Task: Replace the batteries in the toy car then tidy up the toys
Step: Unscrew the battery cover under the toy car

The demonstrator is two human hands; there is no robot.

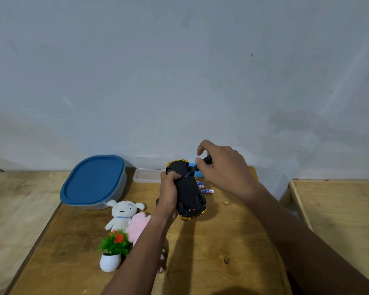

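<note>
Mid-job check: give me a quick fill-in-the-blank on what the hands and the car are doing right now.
1. The left hand grips the toy car, turned so that its black ____ faces up.
2. The right hand holds a ____ with the tip on the car.
3. The container behind the white plush dog has a ____ lid.

Missing words: underside; screwdriver; blue.

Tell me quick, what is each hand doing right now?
Left hand: grips the toy car, underside up.
Right hand: holds the screwdriver, tip at the car's underside.
</note>
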